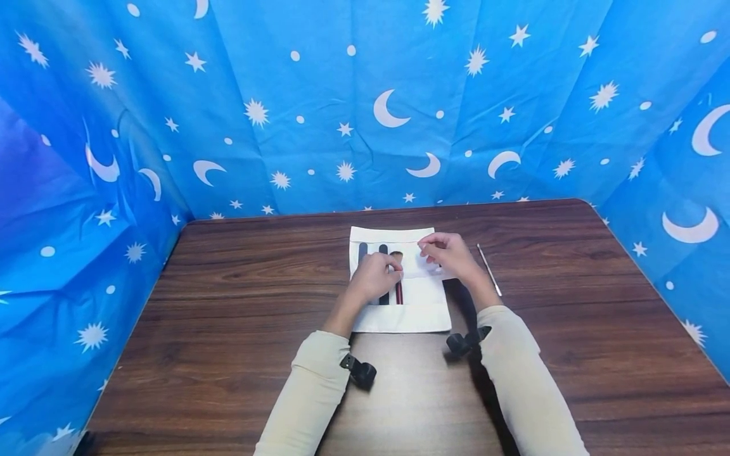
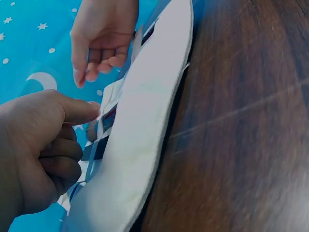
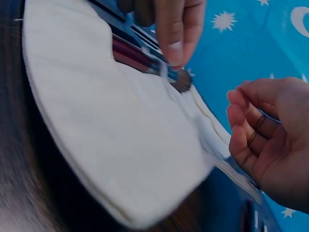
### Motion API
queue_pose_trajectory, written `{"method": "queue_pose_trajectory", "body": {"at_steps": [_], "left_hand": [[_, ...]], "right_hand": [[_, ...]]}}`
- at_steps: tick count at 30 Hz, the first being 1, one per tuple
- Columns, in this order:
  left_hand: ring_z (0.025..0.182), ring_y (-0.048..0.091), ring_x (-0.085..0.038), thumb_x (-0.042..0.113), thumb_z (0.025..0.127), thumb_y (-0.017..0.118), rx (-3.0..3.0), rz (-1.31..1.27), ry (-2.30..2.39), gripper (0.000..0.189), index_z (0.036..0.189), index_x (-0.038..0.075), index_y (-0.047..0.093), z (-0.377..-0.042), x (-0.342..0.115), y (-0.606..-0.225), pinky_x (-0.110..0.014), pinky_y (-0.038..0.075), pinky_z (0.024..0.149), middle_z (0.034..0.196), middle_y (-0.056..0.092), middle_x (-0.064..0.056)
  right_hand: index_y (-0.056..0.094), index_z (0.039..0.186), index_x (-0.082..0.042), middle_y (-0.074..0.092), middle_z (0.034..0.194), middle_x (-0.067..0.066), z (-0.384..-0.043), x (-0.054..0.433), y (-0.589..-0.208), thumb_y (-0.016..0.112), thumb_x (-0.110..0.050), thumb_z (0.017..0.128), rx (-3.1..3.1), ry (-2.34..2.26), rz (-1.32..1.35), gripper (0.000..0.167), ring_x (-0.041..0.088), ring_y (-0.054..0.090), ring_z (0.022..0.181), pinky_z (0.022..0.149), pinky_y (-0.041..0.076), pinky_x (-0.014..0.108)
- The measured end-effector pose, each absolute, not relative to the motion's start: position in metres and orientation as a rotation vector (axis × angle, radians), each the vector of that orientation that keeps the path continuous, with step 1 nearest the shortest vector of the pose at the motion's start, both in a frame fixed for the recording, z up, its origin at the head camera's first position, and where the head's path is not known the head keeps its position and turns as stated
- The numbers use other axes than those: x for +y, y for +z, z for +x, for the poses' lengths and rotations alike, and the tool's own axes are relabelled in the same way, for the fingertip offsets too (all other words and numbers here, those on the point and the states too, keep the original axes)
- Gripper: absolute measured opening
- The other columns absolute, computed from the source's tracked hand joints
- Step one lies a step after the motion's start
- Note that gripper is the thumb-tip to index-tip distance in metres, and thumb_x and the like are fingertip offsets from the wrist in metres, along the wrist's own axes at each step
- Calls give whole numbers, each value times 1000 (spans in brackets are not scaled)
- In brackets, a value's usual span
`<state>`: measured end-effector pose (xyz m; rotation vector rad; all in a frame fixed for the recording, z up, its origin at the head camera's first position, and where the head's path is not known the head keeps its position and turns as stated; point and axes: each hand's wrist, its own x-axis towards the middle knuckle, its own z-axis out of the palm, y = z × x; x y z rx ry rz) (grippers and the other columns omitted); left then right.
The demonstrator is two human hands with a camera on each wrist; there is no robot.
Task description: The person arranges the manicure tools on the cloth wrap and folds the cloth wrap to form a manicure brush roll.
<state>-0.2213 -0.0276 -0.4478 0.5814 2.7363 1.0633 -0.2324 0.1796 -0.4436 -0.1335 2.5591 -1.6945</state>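
A white fabric tool case (image 1: pixel 419 320) lies unfolded on the table. It holds a grey flat file (image 1: pixel 362 251), a black flat file (image 1: pixel 384 249) and a makeup brush (image 1: pixel 399 294) with a dark red handle. My left hand (image 1: pixel 373 277) is over these, its thumb and forefinger pinching a thin white band (image 3: pixel 164 72) of the case beside the brush's bristles. Above the right part of the case, my right hand (image 1: pixel 450 253) hovers with loosely curled fingers. No item shows between them in the right wrist view.
To the right of the case, a slim silvery stick tool (image 1: pixel 489 271) lies on the brown wooden table (image 1: pixel 239 329). Blue cloth (image 1: pixel 319 95) with moons and stars hangs behind the table and at both sides.
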Motion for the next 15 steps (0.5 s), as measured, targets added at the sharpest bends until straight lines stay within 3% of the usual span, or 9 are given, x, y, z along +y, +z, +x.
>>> {"method": "queue_pose_trajectory", "body": {"at_steps": [2, 5, 9, 12, 15], "left_hand": [[51, 41, -8, 18, 96, 65, 2733, 564, 1052, 20, 107, 7, 79, -220, -25, -450, -22, 35, 54, 59, 57, 0], [67, 58, -11, 23, 98, 64, 2737, 528, 997, 23, 113, 13, 79, -218, -23, -452, -25, 45, 65, 87, 77, -6], [95, 70, -17, 27, 98, 64, 2760, 498, 946, 25, 116, 17, 78, -217, -20, -454, -33, 54, 81, 117, 77, -5], [92, 70, -18, 27, 98, 65, 2776, 480, 946, 22, 111, 18, 79, -216, -18, -454, -33, 54, 78, 111, 78, -5], [70, 60, -13, 27, 97, 66, 2772, 469, 952, 20, 107, 17, 80, -216, -17, -454, -28, 46, 64, 83, 75, -3]], "right_hand": [[67, 118, 10, 74, 88, 8, -231, 187, -441, 59, -11, 99, 2577, -1689, -100, 29, 7, 62, 71, 69, 51, 24], [65, 121, 9, 75, 94, 11, -227, 199, -437, 58, -14, 102, 2596, -1689, -48, 31, 6, 64, 75, 74, 54, 23], [62, 123, 13, 76, 94, 7, -222, 221, -434, 57, -14, 103, 2600, -1771, 0, 34, 2, 67, 75, 75, 56, 20], [61, 123, 16, 75, 84, -6, -219, 240, -434, 58, -13, 102, 2624, -1803, 49, 36, -1, 66, 72, 71, 55, 18], [62, 122, 14, 69, 77, -17, -215, 257, -437, 59, -15, 102, 2690, -1756, 124, 35, -4, 63, 68, 66, 54, 17]]}}
